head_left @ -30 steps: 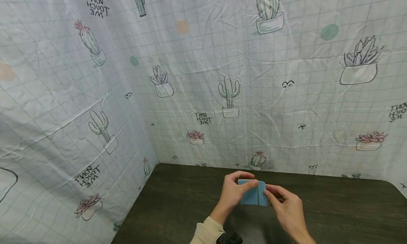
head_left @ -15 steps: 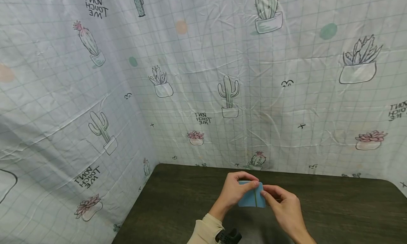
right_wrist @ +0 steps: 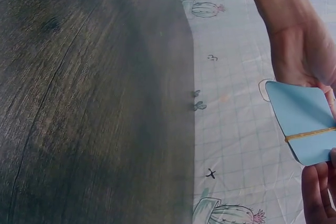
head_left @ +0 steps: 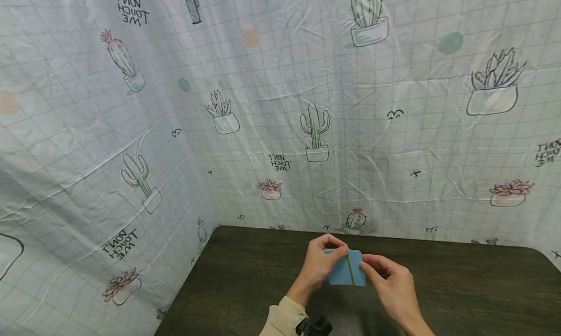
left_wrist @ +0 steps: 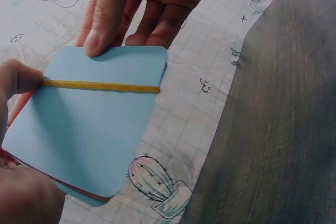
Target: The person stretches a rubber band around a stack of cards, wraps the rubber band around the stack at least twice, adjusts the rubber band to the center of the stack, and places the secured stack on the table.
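Note:
A thin light blue stack of cards (head_left: pixel 338 273) with rounded corners is held up above the table. Around it runs a yellow rubber band (head_left: pixel 350 270), slightly slanted and nearer the right end in the head view. My left hand (head_left: pixel 317 264) pinches the stack's left part, its thumb on the face and its tip at the band. With thumb and fingers, my right hand (head_left: pixel 393 283) pinches the right edge. In the left wrist view the right thumb (left_wrist: pixel 94 38) presses the face near that edge. The fingers behind the stack are partly hidden.
The dark wooden table (head_left: pixel 245 287) lies beneath both hands. A white cloth (head_left: pixel 263 107) printed with cacti hangs behind it and along the left side. A black band (head_left: pixel 313 326) sits on the left wrist by a beige sleeve (head_left: pixel 285 316).
The stack has shifted slightly left. The left hand has drawn a little leftward, and the top of the rubber band has moved left with its thumb, so the band now slants.

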Demonstrator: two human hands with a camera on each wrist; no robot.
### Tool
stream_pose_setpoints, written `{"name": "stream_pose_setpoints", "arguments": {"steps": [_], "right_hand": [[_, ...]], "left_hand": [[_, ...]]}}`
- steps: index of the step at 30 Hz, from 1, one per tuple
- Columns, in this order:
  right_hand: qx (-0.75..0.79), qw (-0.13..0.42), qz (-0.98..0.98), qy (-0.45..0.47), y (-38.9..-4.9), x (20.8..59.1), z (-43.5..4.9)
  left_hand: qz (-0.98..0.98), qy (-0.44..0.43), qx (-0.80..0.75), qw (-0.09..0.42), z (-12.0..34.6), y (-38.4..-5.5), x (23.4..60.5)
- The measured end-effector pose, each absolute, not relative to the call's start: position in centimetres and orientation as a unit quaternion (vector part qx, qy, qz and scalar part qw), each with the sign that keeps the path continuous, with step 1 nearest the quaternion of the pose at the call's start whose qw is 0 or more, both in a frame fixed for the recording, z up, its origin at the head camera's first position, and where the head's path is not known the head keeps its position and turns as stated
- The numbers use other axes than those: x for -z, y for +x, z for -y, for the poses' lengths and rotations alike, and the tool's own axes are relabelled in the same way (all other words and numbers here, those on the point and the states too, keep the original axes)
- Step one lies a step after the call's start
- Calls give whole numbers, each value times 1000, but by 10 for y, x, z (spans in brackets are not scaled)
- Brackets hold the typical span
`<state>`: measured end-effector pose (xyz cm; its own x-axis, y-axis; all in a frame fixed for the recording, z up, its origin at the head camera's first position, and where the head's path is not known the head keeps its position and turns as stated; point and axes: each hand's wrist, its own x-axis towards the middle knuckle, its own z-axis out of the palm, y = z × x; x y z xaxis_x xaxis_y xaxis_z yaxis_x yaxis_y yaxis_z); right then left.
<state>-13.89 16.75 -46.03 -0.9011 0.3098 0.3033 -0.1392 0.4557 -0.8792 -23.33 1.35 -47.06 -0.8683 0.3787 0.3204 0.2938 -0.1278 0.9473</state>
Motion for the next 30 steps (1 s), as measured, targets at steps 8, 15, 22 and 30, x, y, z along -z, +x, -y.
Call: {"name": "stream_pose_setpoints", "arguments": {"steps": [8, 15, 22, 30], "right_hand": [[-522, 219, 823, -45, -139, 460, -171], [-508, 253, 823, -35, -143, 454, -180], [-509, 261, 820, -30, -145, 447, -180], [-518, 266, 813, -22, -146, 449, -177]], "left_hand": [[-628, 245, -735, 82, -10, -229, 479], [-637, 264, -709, 147, -9, -220, 490], [-620, 266, -725, 137, -13, -218, 491], [-594, 265, -745, 147, -14, -217, 491]]}}
